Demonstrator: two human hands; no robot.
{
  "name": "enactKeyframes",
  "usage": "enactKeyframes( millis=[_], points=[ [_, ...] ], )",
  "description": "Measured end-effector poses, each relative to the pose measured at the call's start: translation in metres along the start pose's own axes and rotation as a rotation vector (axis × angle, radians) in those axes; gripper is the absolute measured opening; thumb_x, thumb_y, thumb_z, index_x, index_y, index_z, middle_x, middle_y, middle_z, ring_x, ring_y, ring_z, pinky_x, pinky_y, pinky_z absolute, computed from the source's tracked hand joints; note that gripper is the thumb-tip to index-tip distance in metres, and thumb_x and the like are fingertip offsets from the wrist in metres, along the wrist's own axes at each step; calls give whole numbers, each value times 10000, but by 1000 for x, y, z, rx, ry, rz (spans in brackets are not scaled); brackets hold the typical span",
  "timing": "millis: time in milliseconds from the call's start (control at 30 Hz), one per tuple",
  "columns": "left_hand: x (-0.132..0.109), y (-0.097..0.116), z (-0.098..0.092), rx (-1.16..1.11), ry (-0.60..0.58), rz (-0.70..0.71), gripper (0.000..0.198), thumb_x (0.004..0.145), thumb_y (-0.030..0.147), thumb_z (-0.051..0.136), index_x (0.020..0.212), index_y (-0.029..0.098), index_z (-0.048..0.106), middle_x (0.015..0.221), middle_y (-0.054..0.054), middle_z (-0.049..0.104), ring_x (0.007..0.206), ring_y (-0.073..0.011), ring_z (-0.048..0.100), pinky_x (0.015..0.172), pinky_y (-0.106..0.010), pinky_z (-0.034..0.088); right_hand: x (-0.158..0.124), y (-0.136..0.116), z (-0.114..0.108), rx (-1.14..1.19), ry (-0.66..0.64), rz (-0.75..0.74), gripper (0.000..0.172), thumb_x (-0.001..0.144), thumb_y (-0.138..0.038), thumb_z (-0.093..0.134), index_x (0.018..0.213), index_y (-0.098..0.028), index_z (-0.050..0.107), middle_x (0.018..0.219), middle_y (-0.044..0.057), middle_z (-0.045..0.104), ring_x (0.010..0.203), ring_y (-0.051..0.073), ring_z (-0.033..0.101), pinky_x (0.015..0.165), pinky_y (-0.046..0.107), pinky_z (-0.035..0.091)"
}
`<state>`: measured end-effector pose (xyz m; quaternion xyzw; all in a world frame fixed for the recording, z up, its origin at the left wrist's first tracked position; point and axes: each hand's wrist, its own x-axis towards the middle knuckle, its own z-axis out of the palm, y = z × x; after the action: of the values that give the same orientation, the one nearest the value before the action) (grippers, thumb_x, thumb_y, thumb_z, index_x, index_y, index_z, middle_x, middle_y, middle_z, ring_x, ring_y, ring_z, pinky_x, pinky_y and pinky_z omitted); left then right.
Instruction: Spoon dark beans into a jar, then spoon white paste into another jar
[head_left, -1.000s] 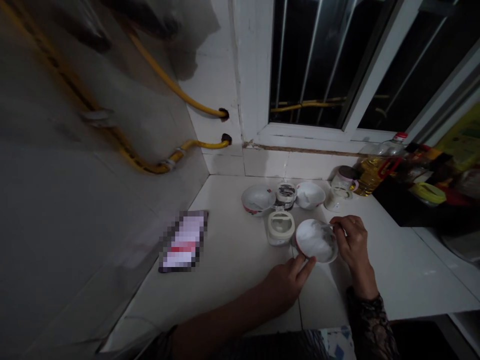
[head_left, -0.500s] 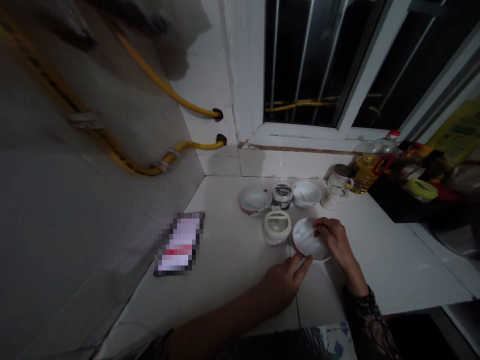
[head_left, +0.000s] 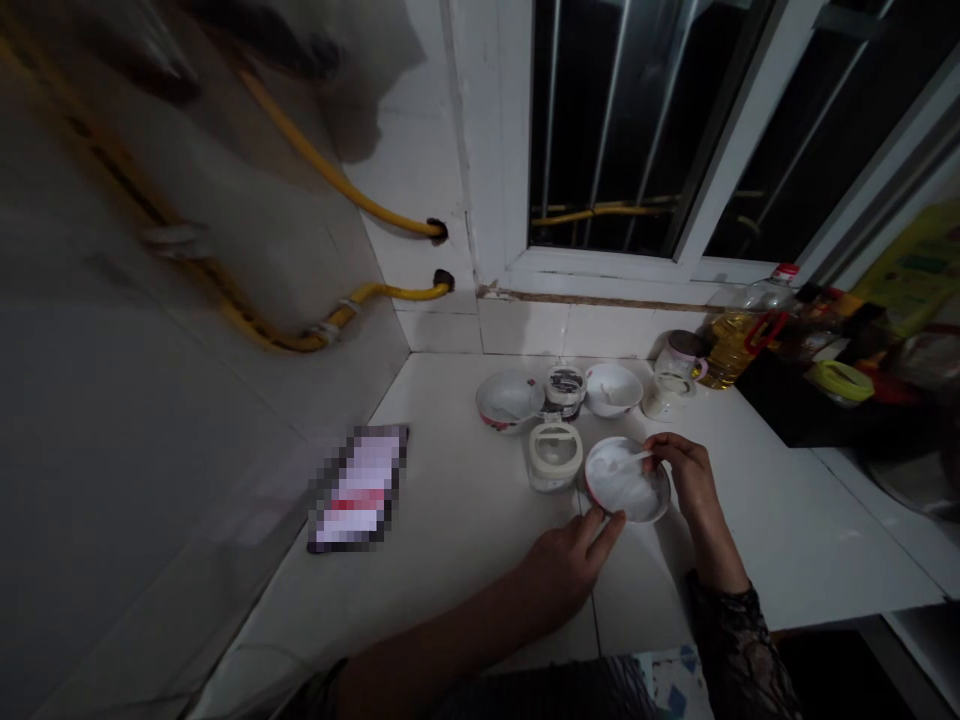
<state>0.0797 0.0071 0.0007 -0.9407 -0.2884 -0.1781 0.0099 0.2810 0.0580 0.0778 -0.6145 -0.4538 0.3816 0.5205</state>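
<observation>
Head view, step in hand: you look to be stirring or scooping the white stuff in the near bowl [head_left: 627, 481], which sits on the table [head_left: 465, 500] in front of you, just right of the lidded tub [head_left: 555, 455].
Left hand: your left hand [head_left: 568, 565] steadies the bowl, fingertips touching its near-left rim; the grip is loose and half curled, clamped on nothing.
Right hand: your right hand [head_left: 684, 472] is closed in a pinch on a small white spoon [head_left: 636, 462], whose tip dips into the bowl from the right.
Next move: as a judgement, it calls for a short, level stroke, with the left hand bracing so the bowl does not skate on the smooth tile.
Bowl's look: small, round and shallow, white inside with a reddish outer rim; contents pale and smooth, whether powder or paste I cannot tell.
Behind it: two more bowls [head_left: 510, 399] [head_left: 613, 388] flank a dark jar [head_left: 565, 388]; an oil bottle [head_left: 739, 328] stands well apart.
</observation>
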Motion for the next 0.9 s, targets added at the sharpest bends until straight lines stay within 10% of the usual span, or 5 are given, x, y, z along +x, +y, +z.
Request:
enactKeyframes(
  millis=[467, 767, 900],
  points=[
    [1, 0, -2, -9, -32, 4, 587, 859, 78, 388, 1440, 76, 309, 1262, -199, 565, 968, -227, 650, 708, -297, 579, 2, -3, 2, 163, 63, -84, 139, 631, -318, 610, 666, -187, 640, 473, -15, 568, 524, 159, 516, 573, 283, 389],
    [1, 2, 0, 28, 0, -17, 533, 867, 78, 396, 1399, 105, 369, 1221, -175, 588, 947, -219, 651, 681, -294, 577, -23, -12, 36, -488, -157, -1041, 224, 883, -125, 438, 916, -228, 635, 824, 32, 703, 800, 199, 605, 856, 396, 412],
    [1, 2, 2, 26, 1, -5, 583, 834, 72, 416, 1412, 93, 345, 1224, -180, 583, 945, -228, 650, 663, -302, 578, -22, -11, 29, -535, -126, -1162, 275, 862, -58, 431, 979, -227, 615, 838, 24, 710, 784, 192, 610, 906, 428, 390]
  ],
)
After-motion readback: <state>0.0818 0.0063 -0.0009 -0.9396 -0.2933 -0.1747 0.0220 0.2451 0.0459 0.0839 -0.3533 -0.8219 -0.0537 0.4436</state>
